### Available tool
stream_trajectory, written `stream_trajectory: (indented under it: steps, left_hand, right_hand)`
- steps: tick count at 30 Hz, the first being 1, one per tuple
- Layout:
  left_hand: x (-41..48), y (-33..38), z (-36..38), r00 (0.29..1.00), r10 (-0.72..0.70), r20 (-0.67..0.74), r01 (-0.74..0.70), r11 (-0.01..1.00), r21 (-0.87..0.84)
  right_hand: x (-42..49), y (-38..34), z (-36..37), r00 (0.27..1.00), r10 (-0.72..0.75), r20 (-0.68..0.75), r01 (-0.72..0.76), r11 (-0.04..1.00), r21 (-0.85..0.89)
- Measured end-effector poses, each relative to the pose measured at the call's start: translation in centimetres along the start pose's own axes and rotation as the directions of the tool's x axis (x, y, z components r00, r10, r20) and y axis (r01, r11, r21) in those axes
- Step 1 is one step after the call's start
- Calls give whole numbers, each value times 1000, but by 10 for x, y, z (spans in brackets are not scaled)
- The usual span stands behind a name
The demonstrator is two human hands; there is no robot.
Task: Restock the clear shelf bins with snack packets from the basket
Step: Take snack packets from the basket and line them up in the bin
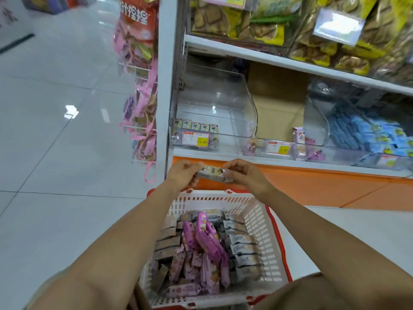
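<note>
My left hand (183,173) and my right hand (243,174) together grip a small stack of grey snack packets (214,173), one hand at each end, just above the basket's far rim and below the shelf edge. The white basket (257,220) with red handles stands below, filled with grey packets (242,247) and purple packets (205,240). Straight ahead on the low shelf is a clear bin (214,101) holding a short row of similar packets (195,126) at its front. A second clear bin (279,149) to its right holds a few pink and purple packets.
A third bin of blue packets (366,135) sits at the far right. A brown carton (277,101) stands behind the middle bin. Biscuit bags (245,21) fill the upper shelf. A hanging rack of pink-ribboned packs (140,97) borders the shelf's left post. White tiled floor (55,130) lies left.
</note>
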State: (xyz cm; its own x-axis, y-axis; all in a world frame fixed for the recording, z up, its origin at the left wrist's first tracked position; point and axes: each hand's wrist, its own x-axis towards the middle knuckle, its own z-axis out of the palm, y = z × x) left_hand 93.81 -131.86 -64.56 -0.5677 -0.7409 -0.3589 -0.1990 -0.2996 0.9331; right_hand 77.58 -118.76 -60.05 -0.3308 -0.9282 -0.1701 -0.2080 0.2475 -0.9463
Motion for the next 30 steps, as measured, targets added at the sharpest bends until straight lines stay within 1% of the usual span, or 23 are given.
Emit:
stream_trajectory:
  steps: [1,4,7,10,12,14,15,16,17,18,19,20,21,22,24,25,27,30]
  left_hand:
    - [-3,6,-3,1000,21,-22,-20,1000,20]
    - [-14,21,-8,989,120,-82,-115,992,56]
    - [-21,35,-8,973,199,-114,-186,976,111]
    - [-20,47,-11,953,267,-142,-243,955,168]
    - [-18,56,-13,943,304,-136,-277,943,186]
    - [-15,62,-14,933,342,-114,-315,927,204]
    - [-13,63,-16,910,403,-101,-364,890,276]
    - [-12,63,-18,868,489,-85,-420,814,401]
    - [-8,61,-21,804,590,-68,-466,697,545]
    - [-5,57,-24,721,692,-40,-490,550,676]
    - [0,54,-27,649,761,8,-484,405,775]
    - [3,50,-29,621,780,75,-464,290,837]
    - [7,47,-31,631,763,143,-447,206,871]
    - [10,43,-32,660,724,199,-429,146,892]
    - [16,35,-34,721,645,253,-390,75,918]
    - [18,31,-36,730,632,261,-381,58,923]
    - [21,26,-39,705,653,276,-396,40,917]
    - [31,16,-41,625,728,284,-430,18,902]
  right_hand:
    - [-1,-5,1,1000,-28,-3,27,999,-36]
    - [2,-17,5,993,-120,-16,114,969,-218]
    - [5,-30,7,982,-189,28,189,940,-285]
    - [8,-44,9,971,-231,60,236,889,-392]
    - [11,-54,9,959,-277,51,269,846,-461]
    - [16,-65,6,948,-319,-10,275,831,-483]
    - [20,-69,4,945,-321,-69,255,850,-461]
    - [25,-73,1,942,-308,-137,225,877,-424]
    - [31,-76,-2,936,-287,-205,189,899,-396]
    - [36,-80,-6,926,-268,-265,154,911,-381]
    - [43,-81,-10,916,-249,-315,121,919,-374]
    - [50,-83,-13,905,-232,-355,92,924,-371]
    - [58,-83,-16,894,-220,-390,64,925,-375]
    - [66,-84,-18,883,-211,-418,32,918,-396]
    - [84,-85,-19,868,-201,-455,-29,892,-450]
    - [93,-86,-19,866,-197,-459,-52,879,-475]
    - [110,-87,-18,874,-177,-453,-89,857,-507]
    - [131,-86,-13,883,-138,-449,-185,776,-603]
